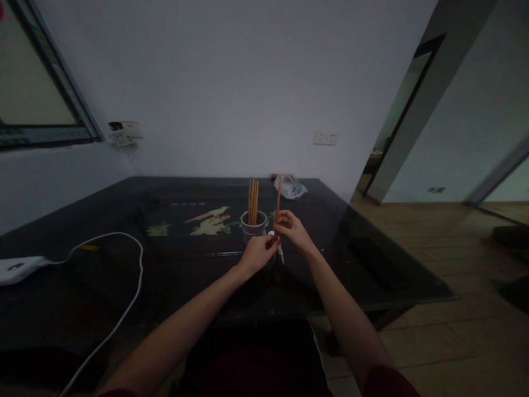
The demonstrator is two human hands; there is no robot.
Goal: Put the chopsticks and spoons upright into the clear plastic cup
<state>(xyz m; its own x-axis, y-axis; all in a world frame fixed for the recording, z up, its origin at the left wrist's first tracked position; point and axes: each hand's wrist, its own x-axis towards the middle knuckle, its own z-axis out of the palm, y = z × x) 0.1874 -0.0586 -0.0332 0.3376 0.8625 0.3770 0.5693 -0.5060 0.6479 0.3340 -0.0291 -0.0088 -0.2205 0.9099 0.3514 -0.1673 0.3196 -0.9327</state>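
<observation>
A pair of wooden chopsticks [278, 198] stands almost upright between my two hands, though I cannot tell one stick from two. Closed around their upper-middle part are the fingers of my right hand [295, 231]. My left hand [258, 255] pinches them near the lower end. Just left of them is a small grey-white cup [253, 230] on the table, with several more chopsticks [253, 201] standing in it. Behind my fingers lies a small white object [281, 252], partly hidden, its kind unclear.
The dark glossy table [185, 275] has a bird and leaf picture on it. A crumpled clear plastic bag [291, 188] lies at the back edge. To the left is a white power strip [22, 270] with its cable [138, 281]. A dark flat object [378, 263] lies at right.
</observation>
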